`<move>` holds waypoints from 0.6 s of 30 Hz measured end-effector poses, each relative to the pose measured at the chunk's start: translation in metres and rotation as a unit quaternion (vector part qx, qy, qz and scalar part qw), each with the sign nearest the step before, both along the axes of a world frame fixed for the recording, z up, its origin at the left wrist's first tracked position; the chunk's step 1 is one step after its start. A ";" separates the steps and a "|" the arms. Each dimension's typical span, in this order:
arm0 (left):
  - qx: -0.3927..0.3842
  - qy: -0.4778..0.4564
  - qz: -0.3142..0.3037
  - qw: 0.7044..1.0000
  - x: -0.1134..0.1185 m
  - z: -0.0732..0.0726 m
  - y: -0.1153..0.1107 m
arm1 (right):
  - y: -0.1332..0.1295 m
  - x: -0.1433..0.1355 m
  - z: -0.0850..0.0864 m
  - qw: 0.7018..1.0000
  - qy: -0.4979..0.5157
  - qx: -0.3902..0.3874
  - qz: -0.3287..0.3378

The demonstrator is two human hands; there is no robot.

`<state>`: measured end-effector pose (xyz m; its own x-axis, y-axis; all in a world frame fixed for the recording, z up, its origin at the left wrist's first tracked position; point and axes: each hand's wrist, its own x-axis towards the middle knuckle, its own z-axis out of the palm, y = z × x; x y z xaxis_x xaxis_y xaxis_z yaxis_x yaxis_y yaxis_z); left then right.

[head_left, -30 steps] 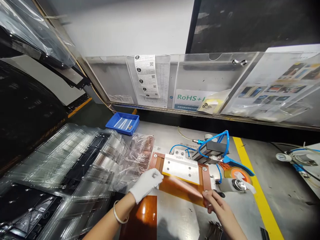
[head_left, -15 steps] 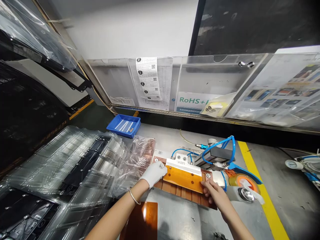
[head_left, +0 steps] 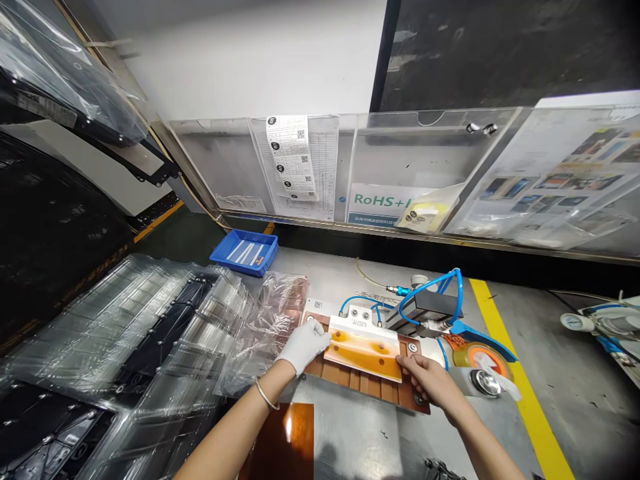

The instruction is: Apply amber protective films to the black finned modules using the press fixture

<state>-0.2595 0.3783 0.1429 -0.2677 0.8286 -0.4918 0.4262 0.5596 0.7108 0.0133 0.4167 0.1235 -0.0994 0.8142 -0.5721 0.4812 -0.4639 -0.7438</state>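
An amber translucent film sheet [head_left: 363, 355] with several dark round spots lies against the front of a white clamp bar marked JJ-25070 [head_left: 360, 325]. My left hand [head_left: 304, 345], in a white glove, pinches the sheet's left edge. My bare right hand [head_left: 425, 377] pinches its right edge between thumb and fingers. Below and behind the sheet is a reddish-brown grooved plate [head_left: 345, 380], with round metal fittings near its corners. Part of this plate is hidden by the sheet and my hands.
A plastic-wrapped copper-coloured piece [head_left: 287, 300] and a blue tray [head_left: 263, 268] stand left. Blue air hoses [head_left: 457, 300], a tape roll [head_left: 485, 360] and a metal-capped bottle [head_left: 485, 381] are right. An orange sheet [head_left: 290, 440] lies in front. Clear trays [head_left: 165, 287] hold black parts.
The amber sheet has tilted, and its surface now catches a bright reflection. Both hands keep hold of its edges. The whole view has shifted slightly.
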 end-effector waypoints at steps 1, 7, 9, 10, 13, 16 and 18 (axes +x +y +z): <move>-0.006 -0.013 0.006 1.000 0.000 0.001 0.000 | 0.001 0.002 0.002 1.000 -0.011 -0.003 0.006; -0.038 -0.069 0.027 0.997 0.003 0.006 -0.002 | 0.003 0.037 0.016 0.995 -0.072 0.047 0.048; -0.034 -0.077 0.033 0.996 0.003 0.004 -0.003 | -0.002 0.056 0.020 0.989 -0.095 0.083 0.074; -0.033 -0.080 0.035 0.996 0.002 0.002 -0.004 | -0.006 0.065 0.020 0.986 -0.104 0.099 0.087; -0.032 -0.083 0.036 0.995 0.001 -0.003 -0.004 | -0.018 0.084 0.016 0.978 -0.119 0.135 0.110; -0.033 -0.073 0.029 0.996 0.000 -0.004 -0.004 | -0.024 0.087 0.007 0.971 -0.124 0.176 0.104; -0.030 -0.056 0.024 0.998 -0.002 -0.002 -0.004 | -0.026 0.083 0.003 0.968 -0.126 0.199 0.087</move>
